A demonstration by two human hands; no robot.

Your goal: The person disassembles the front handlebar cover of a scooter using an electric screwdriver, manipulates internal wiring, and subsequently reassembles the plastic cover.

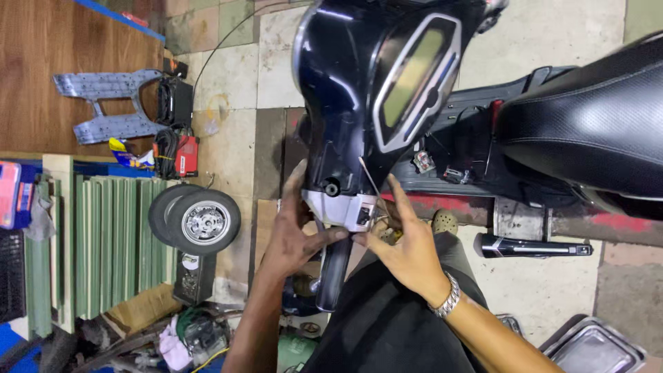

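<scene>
At nine o'clock of the frame a grey plastic panel (103, 105) lies flat on the wooden floor, with a red charger (185, 155) just below it and two small wheels (197, 219) leaning together near the green slats (103, 242). At the centre, the left hand (293, 235) cups the silver switch housing (342, 207) at the end of the scooter's handlebar, thumb lying across its lower face, fingers (293, 186) reaching up its left side; the hand is closed about the housing in a loose clasp. The black grip (333, 273) juts toward six o'clock below the housing, between the two hands. The right hand (407, 249), wearing a metal bracelet (447, 297), has its fingers spread fairly wide, fingertips touching the housing's right edge near a thin wire (369, 181); whether it pinches anything I cannot tell. Above, at twelve o'clock, sits the dark blue head cover (331, 83) with its instrument panel (414, 76); the black seat (587, 117) lies at three o'clock. Assessment: the housing is a light, rigid plastic shell, likely split in halves, smooth and prone to cracking at clips; best held by its flat sides, clear of the wire and buttons. The cover is glossy, scratch-prone and slippery.
</scene>
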